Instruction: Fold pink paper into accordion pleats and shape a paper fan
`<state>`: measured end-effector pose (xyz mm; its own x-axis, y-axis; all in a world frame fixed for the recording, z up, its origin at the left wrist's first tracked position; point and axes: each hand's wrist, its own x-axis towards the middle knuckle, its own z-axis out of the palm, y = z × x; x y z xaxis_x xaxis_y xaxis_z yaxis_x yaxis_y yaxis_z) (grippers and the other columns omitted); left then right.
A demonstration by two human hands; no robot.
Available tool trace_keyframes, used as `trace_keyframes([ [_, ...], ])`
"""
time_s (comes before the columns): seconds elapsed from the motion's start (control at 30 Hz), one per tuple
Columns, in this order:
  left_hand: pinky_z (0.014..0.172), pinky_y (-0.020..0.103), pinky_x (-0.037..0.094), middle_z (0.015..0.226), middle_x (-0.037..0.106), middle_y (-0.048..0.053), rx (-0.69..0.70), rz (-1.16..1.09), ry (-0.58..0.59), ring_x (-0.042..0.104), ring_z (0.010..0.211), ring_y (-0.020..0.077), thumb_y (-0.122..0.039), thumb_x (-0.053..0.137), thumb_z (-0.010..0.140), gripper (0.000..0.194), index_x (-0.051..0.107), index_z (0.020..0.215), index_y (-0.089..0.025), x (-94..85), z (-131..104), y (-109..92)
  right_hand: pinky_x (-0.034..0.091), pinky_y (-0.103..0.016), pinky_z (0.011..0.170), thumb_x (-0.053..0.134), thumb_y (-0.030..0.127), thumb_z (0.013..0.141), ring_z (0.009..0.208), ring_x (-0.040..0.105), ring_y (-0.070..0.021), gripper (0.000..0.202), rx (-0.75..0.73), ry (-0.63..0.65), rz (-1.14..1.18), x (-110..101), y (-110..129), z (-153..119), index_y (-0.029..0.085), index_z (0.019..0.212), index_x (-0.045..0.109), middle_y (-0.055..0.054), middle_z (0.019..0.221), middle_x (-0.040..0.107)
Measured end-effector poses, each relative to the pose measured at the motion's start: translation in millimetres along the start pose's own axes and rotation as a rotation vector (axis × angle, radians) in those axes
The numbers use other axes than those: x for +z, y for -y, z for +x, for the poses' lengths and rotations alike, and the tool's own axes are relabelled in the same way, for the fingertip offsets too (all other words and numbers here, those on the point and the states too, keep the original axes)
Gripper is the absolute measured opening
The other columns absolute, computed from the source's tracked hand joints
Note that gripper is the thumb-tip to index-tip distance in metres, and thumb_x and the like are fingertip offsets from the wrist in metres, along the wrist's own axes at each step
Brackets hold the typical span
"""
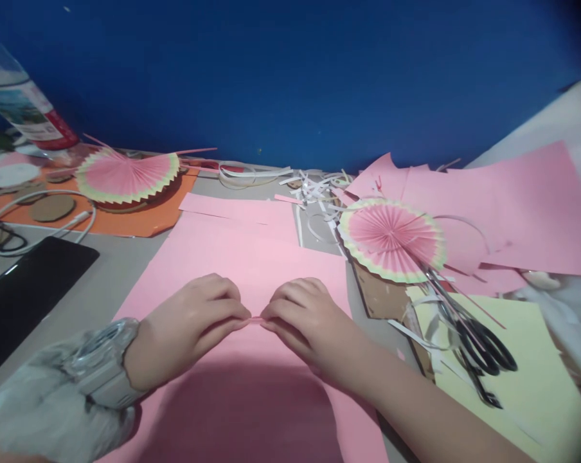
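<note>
Both hands meet over the middle of a large pink sheet [218, 244] lying on the grey table. Between their fingertips shows a short piece of a thin, folded pink paper strip [256, 319]. My left hand [198, 312], with a pale watch at the wrist, pinches the strip's left part. My right hand [310, 315] pinches it from the right, a small gap away. Most of the strip is hidden by the fingers.
Pleated pink fans with yellow-green edges lie at the left [129, 177] and right [391, 235]. Black-handled scissors [483, 341] rest on yellow paper [517, 328]. A black phone [35, 289], a white cable, a bottle [30, 109] and paper scraps [314, 186] surround the sheet.
</note>
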<state>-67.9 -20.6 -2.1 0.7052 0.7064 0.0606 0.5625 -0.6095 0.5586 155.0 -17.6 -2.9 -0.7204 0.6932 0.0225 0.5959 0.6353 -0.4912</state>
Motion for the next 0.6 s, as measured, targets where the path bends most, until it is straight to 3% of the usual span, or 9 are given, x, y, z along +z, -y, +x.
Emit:
trace_keyframes([
  [0.2,0.077,0.026,0.040,0.091,0.052,0.003,-0.058,-0.014,0.019,0.049,0.085,0.0131,-0.018,0.041,0.092,0.017,0.058,0.092,-0.018,-5.6,-1,2,0.037,-0.032,0.075,0.043,0.027,0.093,0.083,0.049,-0.0163,0.018,0.032,-0.028,0.019,-3,-2,-4,0.018,0.085,0.056,-0.004,0.089,0.058],
  [0.33,0.074,0.027,0.040,0.087,0.051,0.002,-0.086,0.037,0.067,0.049,0.079,0.0139,-0.026,0.041,0.092,0.019,0.055,0.086,-0.017,-11.7,-1,9,0.039,-0.031,0.072,0.044,0.028,0.092,0.080,0.050,-0.0160,0.017,0.084,-0.042,0.036,-9,-6,-8,0.019,0.083,0.055,-0.003,0.086,0.058],
  [0.6,0.074,0.029,0.039,0.086,0.052,0.003,-0.042,0.136,0.048,0.049,0.080,0.0151,-0.027,0.042,0.092,0.019,0.057,0.086,-0.017,-16.8,-10,21,0.040,-0.032,0.074,0.047,0.025,0.091,0.081,0.051,-0.0168,0.012,0.087,-0.085,-0.010,-9,-15,-12,0.019,0.084,0.055,-0.004,0.086,0.059],
])
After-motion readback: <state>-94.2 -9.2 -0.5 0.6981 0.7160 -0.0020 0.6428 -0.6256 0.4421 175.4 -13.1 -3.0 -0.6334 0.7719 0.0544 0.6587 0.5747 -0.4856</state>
